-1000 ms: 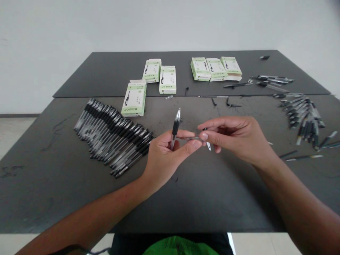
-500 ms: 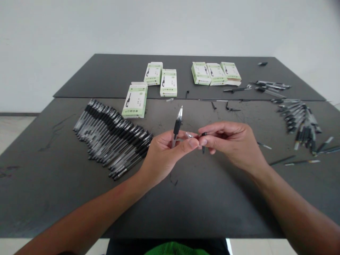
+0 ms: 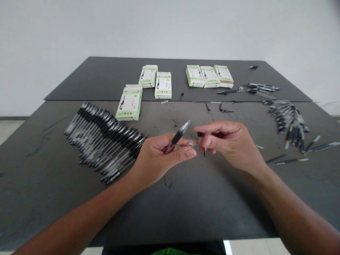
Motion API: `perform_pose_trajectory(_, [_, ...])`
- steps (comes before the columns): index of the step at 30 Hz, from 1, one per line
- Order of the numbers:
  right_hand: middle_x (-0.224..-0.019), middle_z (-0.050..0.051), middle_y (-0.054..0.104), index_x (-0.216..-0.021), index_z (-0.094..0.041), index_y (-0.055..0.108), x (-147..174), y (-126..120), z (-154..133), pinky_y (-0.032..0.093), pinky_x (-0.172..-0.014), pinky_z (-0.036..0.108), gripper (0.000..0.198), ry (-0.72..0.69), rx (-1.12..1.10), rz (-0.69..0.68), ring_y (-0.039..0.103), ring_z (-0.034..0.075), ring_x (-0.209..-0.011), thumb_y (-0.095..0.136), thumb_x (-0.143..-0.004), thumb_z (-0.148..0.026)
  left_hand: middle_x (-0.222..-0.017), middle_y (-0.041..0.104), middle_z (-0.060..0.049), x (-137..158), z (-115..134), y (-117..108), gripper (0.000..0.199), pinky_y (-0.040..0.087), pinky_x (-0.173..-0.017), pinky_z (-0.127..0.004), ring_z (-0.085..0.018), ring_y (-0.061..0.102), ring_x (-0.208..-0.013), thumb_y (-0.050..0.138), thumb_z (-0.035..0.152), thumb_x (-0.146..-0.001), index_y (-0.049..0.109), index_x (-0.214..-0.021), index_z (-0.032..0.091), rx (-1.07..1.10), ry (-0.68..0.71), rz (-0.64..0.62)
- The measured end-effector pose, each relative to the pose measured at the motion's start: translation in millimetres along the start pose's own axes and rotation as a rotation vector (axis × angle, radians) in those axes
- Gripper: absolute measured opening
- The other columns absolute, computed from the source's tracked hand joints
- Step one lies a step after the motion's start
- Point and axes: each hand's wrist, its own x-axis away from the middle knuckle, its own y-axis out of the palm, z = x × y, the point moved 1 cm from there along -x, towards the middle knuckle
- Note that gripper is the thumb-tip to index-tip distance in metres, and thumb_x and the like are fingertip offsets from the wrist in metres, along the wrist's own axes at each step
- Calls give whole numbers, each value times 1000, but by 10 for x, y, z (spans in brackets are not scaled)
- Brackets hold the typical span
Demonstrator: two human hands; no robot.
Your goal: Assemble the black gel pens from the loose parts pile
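My left hand is closed around a clear pen with a black grip, its tip pointing up and to the right. Between that hand's thumb and forefinger is a small clear piece, perhaps a pen cap, mostly covered by the fingers. Just to the right, my right hand pinches a small black pen-clip part; a thin dark end shows below the fingers. The clear piece and the black part are a little apart. Left of my left hand lies a long row of capped pens.
Green-and-white pen boxes stand behind on the left and further right. Loose pen parts lie beyond my right hand. At the right are a pile of pens and some refills.
My hands have drawn slightly apart, and the black part now shows separate from the clear piece. The pen in my left hand has tilted rightward. The whole view has shifted a little.
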Motion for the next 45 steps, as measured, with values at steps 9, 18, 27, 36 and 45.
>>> perform_pose_trajectory(9, [-83,0,75,-97,-32,89,50,119,-12,54,-49,19,20,-174,-49,-34,63,7,-57,93,-80,-23,-71,72,-2,16,48,-15,23,46,-55,-23,-14,61,-63,92,32,-80,77,-72,17,-147,107,39])
perform_pose_trajectory(18, [-89,0,78,-94,-32,88,97,131,-49,57,-57,20,22,-180,42,30,67,9,-66,92,-80,-15,-72,70,-1,23,64,-2,16,43,-55,-22,-12,57,-63,91,28,-80,79,-76,18,-107,94,27])
perform_pose_trajectory(27, [-86,-1,81,-92,-29,86,57,38,1,61,-70,22,17,71,-147,-184,75,12,-77,92,-81,-18,-68,68,1,24,66,18,22,39,-52,-20,-10,52,-59,97,25,-73,77,-72,16,21,-51,-66])
perform_pose_trajectory(36, [-80,-1,77,-87,-28,84,96,14,-1,56,-62,20,19,156,-166,-202,73,12,-72,97,-74,-24,-70,69,0,41,109,40,24,40,-52,-21,-11,54,-60,98,30,-71,79,-73,16,98,-123,-134])
perform_pose_trajectory(45, [-74,-2,74,-83,-26,83,98,-10,-90,57,-61,20,20,140,-88,-165,72,13,-69,99,-71,-25,-76,72,-2,12,87,25,18,43,-54,-22,-11,57,-62,98,24,-70,82,-76,18,124,-81,-157])
